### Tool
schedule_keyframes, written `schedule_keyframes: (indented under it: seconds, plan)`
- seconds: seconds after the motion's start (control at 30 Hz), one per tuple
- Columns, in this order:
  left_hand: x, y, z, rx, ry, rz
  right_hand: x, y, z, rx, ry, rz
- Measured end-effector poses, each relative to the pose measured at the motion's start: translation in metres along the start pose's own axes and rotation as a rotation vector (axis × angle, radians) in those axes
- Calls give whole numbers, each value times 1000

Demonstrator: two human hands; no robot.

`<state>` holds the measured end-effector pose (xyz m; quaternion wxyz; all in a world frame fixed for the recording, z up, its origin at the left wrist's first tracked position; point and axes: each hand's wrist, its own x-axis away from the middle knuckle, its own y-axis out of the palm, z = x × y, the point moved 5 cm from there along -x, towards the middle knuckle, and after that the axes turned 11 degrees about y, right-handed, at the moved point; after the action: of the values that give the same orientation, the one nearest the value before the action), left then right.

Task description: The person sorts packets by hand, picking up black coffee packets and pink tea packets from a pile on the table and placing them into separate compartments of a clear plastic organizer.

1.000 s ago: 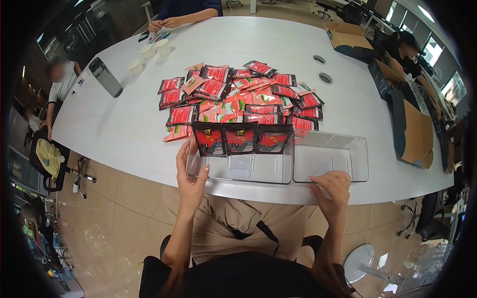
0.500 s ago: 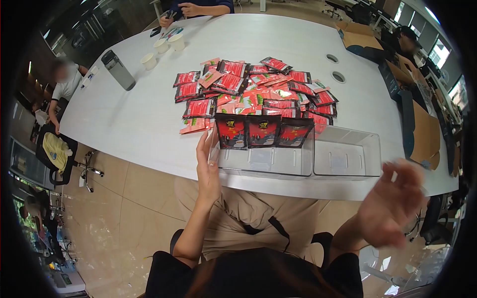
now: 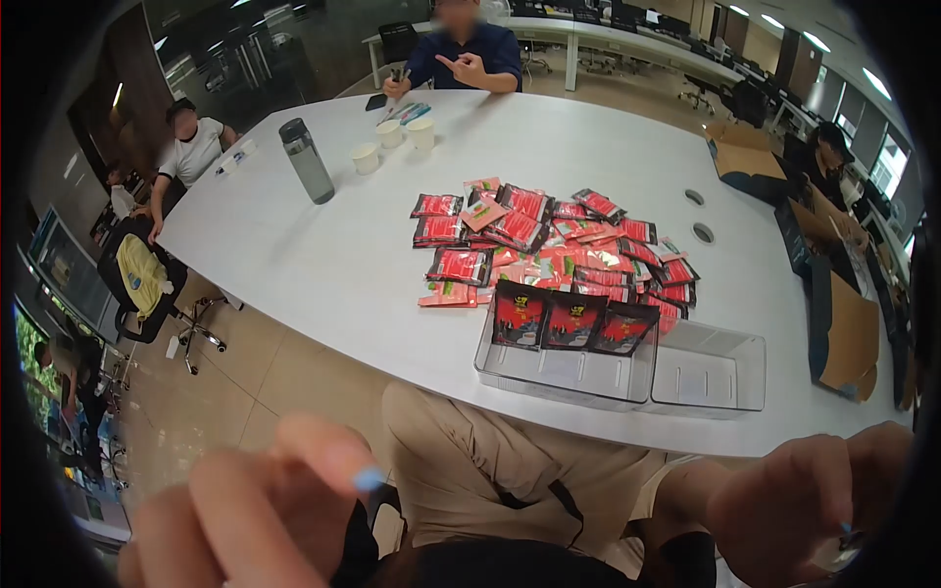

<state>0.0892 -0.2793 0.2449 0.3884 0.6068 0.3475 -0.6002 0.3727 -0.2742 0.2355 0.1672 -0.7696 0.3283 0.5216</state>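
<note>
My left hand (image 3: pixel 245 505) is raised close to the camera at the lower left, fingers curled, with nothing visible in it. At the lower right, my right hand (image 3: pixel 804 495) is also near the camera, its fingers bent and partly cut off by the dark rim of the view. Both are away from the clear plastic bin (image 3: pixel 598 387), where three dark red packets (image 3: pixel 573 321) stand upright in a row along the back. A second clear bin (image 3: pixel 706 380) adjoins it on the right. Behind them lies a heap of red sachets (image 3: pixel 529 257).
On the white table (image 3: pixel 343 284) stand a grey bottle (image 3: pixel 308 162) and paper cups (image 3: pixel 420 133). Open cardboard boxes (image 3: pixel 845 333) line the right edge. One person (image 3: pixel 470 59) sits across, another (image 3: pixel 194 147) at the left. A chair (image 3: pixel 142 279) holds yellow cloth.
My left hand has let go of the bin's left side and come up near the camera. My right hand has moved lower and closer. The view has tilted up, showing more of the room.
</note>
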Motion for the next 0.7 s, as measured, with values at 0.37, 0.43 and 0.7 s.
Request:
schedule_keyframes:
  seconds: [0.37,0.43,0.7]
  plan:
    - [-37,13,25,52,-67,107,2,11,-14,-147,-24,-67]
    - [-40,17,32,74,-72,116,1,13,-20,-170,-15,-82]
    - [-27,23,66,-50,524,185,5,44,-48,-445,10,-234]
